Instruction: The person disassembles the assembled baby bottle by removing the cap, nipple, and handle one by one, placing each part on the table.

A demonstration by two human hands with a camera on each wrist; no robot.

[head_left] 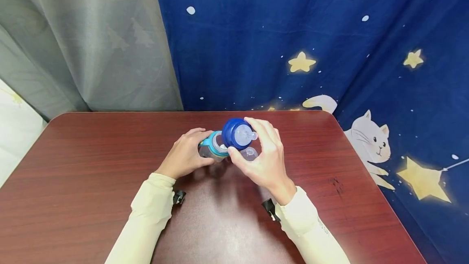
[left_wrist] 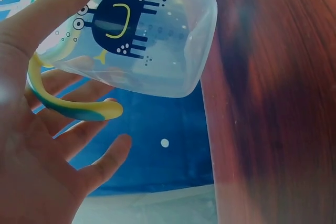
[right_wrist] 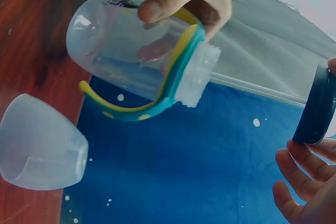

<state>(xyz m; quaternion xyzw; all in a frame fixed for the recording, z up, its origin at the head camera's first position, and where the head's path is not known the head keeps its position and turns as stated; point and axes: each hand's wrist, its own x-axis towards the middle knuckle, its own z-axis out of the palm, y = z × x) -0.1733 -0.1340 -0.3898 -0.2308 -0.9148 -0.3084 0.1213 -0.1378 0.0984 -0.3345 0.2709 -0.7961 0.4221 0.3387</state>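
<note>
My left hand (head_left: 187,155) grips a clear baby bottle (left_wrist: 157,38) by its body, thumb on one side and fingers on the other. A teal and yellow handle ring (right_wrist: 173,72) sits round the bottle's neck, and the threaded mouth (right_wrist: 198,75) is uncovered. In my right hand (head_left: 270,160) a dark blue screw collar (head_left: 229,134) with a clear teat (head_left: 243,135) is pinched between thumb and fingers. The right wrist view shows the collar apart from the bottle mouth. A translucent dome cap (right_wrist: 44,145) stands on the table close by, partly behind the right hand in the head view.
The reddish-brown wooden table (head_left: 95,182) ends at a far edge against a grey curtain (head_left: 110,44) and a dark blue curtain (head_left: 242,44) with stars. Black wrist straps (head_left: 270,208) show at both sleeves.
</note>
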